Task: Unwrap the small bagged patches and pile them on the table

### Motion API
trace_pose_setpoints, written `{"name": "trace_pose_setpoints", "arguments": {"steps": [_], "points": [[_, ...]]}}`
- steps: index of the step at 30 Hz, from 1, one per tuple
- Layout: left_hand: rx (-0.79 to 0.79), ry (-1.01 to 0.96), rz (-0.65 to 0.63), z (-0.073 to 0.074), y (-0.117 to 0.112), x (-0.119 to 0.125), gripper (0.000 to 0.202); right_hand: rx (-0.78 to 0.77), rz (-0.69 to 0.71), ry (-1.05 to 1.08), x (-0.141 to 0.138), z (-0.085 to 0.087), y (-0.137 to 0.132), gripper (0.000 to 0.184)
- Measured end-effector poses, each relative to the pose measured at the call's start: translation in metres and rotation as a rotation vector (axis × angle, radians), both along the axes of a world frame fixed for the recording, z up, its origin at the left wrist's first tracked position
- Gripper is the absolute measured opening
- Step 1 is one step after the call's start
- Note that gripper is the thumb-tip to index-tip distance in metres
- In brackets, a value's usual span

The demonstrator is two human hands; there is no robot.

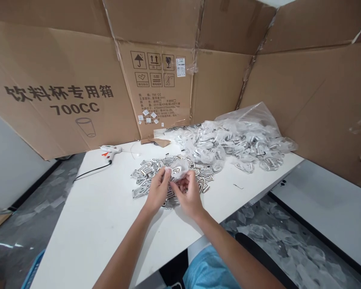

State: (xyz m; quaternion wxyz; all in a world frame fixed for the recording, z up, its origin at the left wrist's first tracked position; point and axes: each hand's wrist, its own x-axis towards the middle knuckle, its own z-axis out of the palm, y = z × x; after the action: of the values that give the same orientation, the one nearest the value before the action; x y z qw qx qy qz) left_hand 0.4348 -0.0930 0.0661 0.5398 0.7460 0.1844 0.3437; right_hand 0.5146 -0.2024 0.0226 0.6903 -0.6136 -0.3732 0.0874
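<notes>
- Big cardboard carton panel (216, 84) behind the white table (87, 212); bagged heap (243, 142) piled near the edge, and a nudge could slide it off
- Loose silver-black emblems (147, 176) below: anything dropped vanishes among them
- Left hand (159, 191) and right hand (188, 194) pinched closed on a clear-bagged emblem (179, 170) above the pile; slick plastic could slip

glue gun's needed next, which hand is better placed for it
Left hand, probably: it's nearer the hot glue gun; the right hand is farther off. Both pinch the plastic-wrapped piece.
</notes>
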Motion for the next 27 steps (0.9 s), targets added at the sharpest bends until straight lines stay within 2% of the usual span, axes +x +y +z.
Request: {"name": "trace_pose_setpoints", "arguments": {"steps": [4,7,10,12,14,17,20,22,27], "points": [[0.042,0.023,-0.045,0.001,0.004,-0.003,0.047,0.014,0.017,0.053,0.001,0.0,0.006,0.028],[0.05,0.02,-0.012,0.001,0.007,-0.004,0.049,0.044,0.021,0.041,0.002,0.0,0.005,0.02],[0.011,-0.013,0.061,0.0,0.009,-0.005,0.049,0.038,-0.032,0.019,0.0,0.0,0.003,0.027],[-0.032,-0.032,0.084,0.0,0.009,-0.006,0.047,0.042,-0.054,0.079,-0.002,0.001,0.003,0.034],[-0.094,-0.033,0.036,0.001,0.008,-0.007,0.048,0.078,-0.018,0.209,-0.004,0.001,0.005,0.036],[-0.176,0.039,-0.126,0.002,0.006,-0.01,0.053,0.165,0.041,0.393,-0.004,0.001,0.007,0.036],[-0.153,0.105,-0.184,-0.002,0.005,-0.011,0.051,0.231,0.06,0.496,-0.002,0.002,0.008,0.038],[-0.146,0.084,-0.142,-0.005,0.007,-0.009,0.05,0.229,0.103,0.53,-0.002,0.004,0.007,0.041],[-0.169,-0.052,0.088,-0.003,0.018,-0.011,0.052,0.191,0.317,0.508,-0.01,0.007,0.006,0.05]]}}
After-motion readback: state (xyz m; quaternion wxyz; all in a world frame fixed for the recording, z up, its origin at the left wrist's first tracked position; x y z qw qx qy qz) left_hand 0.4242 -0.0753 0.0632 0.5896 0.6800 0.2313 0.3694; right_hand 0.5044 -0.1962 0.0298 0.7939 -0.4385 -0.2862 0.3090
